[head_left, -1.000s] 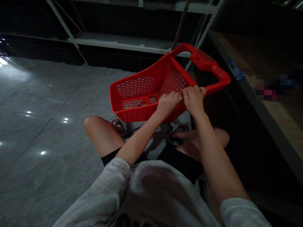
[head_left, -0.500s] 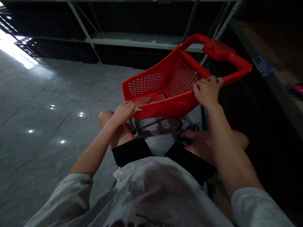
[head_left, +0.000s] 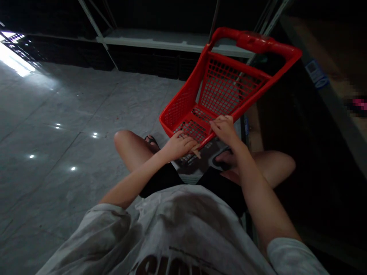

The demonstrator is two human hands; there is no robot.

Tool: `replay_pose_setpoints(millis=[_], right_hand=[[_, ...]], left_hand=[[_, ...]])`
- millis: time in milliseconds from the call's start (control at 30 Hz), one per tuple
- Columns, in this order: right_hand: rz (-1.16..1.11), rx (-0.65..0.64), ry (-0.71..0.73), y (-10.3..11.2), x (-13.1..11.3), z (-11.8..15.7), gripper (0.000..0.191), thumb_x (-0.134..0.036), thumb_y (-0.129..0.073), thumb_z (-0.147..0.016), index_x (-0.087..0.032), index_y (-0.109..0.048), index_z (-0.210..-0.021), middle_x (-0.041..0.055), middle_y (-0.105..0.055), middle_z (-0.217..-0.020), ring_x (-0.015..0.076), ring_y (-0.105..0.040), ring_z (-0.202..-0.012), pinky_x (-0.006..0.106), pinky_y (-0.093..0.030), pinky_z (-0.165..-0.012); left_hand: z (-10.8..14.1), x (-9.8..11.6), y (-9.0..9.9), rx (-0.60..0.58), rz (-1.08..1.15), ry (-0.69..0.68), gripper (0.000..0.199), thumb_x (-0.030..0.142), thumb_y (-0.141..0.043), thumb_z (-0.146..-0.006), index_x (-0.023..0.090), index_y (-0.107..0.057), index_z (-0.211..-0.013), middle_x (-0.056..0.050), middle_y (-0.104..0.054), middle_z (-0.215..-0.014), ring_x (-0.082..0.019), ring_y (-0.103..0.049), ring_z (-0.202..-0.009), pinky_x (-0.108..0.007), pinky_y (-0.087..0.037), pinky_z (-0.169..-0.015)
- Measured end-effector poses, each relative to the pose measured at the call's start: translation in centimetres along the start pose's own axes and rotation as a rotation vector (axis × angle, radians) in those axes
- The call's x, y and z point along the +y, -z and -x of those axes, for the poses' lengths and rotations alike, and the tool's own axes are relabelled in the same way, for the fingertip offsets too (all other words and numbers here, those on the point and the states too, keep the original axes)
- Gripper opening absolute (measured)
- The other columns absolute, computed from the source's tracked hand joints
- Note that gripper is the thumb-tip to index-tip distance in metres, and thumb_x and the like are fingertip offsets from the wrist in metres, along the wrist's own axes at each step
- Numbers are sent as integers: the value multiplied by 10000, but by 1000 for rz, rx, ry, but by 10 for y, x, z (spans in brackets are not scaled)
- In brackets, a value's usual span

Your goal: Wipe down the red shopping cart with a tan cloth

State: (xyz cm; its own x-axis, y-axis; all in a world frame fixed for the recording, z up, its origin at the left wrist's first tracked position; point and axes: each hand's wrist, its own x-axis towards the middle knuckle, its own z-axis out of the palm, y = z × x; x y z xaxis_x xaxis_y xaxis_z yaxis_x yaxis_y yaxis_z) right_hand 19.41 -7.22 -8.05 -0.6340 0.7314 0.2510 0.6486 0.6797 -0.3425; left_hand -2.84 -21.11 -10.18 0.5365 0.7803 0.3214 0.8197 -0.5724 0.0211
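Well out past my left grip [head_left: 180,147], the feed shows a polished grey stone floor [head_left: 57,114] with pale veining and small glints of reflected light. Nearer that grip, a bent left knee [head_left: 126,143] and a strap sandal [head_left: 151,141] sit just below and left of it, with black shorts [head_left: 160,179] and a crumpled pale T-shirt [head_left: 177,221] closer to the camera. My left grip is clenched on the near end of the red plastic basket [head_left: 226,89], its fingers spread across the perforated floor and its thumb curled round the rim. Compared with the last frames, the basket has swung round and tipped, so I now look down into its square-holed mesh instead of along its side, and the left grip has moved in from the outer edge. The glossy moulded basket stands ahead of both grips, its looped handle [head_left: 258,42] reaching away towards a white metal shelf [head_left: 172,44]. To the right, my right grip [head_left: 225,131] is closed on the basket's long side rim, just beside the left. Beyond it lie a bare right knee [head_left: 276,164], then a wooden shelf board [head_left: 338,68] with a blue-and-white label [head_left: 317,74] on its edge.
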Motion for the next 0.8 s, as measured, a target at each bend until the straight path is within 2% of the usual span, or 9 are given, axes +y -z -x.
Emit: replay_pose_setpoints(millis=[67,167,267,333,467,533,600,700,800], right_hand=[[-15,4,8,5,14,3,526,-337,-424,-1026,-227,-627,-553,38,-727,-700,221,-602,-880,480,-307,-995],[0,29,-5,5,18,0,500,-340,-465,-993,-234,-607,-526,39,-696,-647,233,-580,-874,495,-307,-986],[24,14,-6,2,9,-5,459,-336,-478,-981,-240,-653,-568,40,-718,-680,241,-561,-906,502,-296,-988],[68,15,-20,0,1,-6,418,-337,-491,-975,-243,-708,-631,46,-744,-733,249,-543,-919,510,-284,-985],[153,4,-42,5,-9,5,369,-301,-501,-950,-230,-766,-704,74,-776,-822,263,-526,-922,512,-275,-956],[165,-28,-45,11,-8,17,355,-276,-505,-929,-219,-769,-699,82,-787,-853,265,-530,-924,513,-273,-960],[159,-64,-44,19,-6,30,342,-263,-509,-912,-215,-774,-701,86,-791,-865,270,-537,-925,519,-276,-972],[119,-87,-32,27,-3,45,332,-269,-514,-906,-235,-785,-717,77,-790,-869,281,-548,-934,535,-288,-991],[75,-62,-27,31,-4,54,332,-286,-509,-913,-254,-785,-733,60,-790,-891,281,-559,-944,541,-309,-1007]], left_hand=[[12,-36,8,-6,5,-47,313,352,-404,-1084,239,-671,-1202,-42,-760,-1158,-167,-694,-1085,-381,-396,-1136],[22,-94,20,-26,-30,-22,332,384,-418,-1071,219,-676,-1199,-78,-737,-1227,-200,-664,-1181,-418,-400,-1155],[23,-121,25,-36,-86,-8,358,392,-417,-1059,194,-691,-1177,-113,-723,-1223,-234,-649,-1196,-448,-427,-1143],[22,-117,24,-30,-136,8,374,393,-406,-1058,181,-711,-1106,-114,-733,-1110,-243,-664,-1110,-444,-458,-1110],[25,-80,23,-29,-187,-24,417,453,-414,-1051,173,-713,-971,-102,-704,-917,-255,-659,-959,-431,-505,-1018],[27,-59,27,-68,-139,-66,455,495,-405,-1052,170,-706,-947,-102,-697,-902,-253,-660,-925,-414,-517,-959],[23,-42,34,-162,-28,-80,472,510,-390,-1060,174,-703,-950,-91,-702,-898,-233,-669,-884,-372,-519,-884],[-3,-22,41,-375,172,-34,408,458,-396,-1076,201,-707,-1011,-56,-730,-911,-194,-691,-824,-303,-495,-761],[-51,-8,33,-494,229,69,354,427,-415,-1071,215,-696,-1111,-58,-759,-980,-203,-718,-847,-284,-471,-709]])
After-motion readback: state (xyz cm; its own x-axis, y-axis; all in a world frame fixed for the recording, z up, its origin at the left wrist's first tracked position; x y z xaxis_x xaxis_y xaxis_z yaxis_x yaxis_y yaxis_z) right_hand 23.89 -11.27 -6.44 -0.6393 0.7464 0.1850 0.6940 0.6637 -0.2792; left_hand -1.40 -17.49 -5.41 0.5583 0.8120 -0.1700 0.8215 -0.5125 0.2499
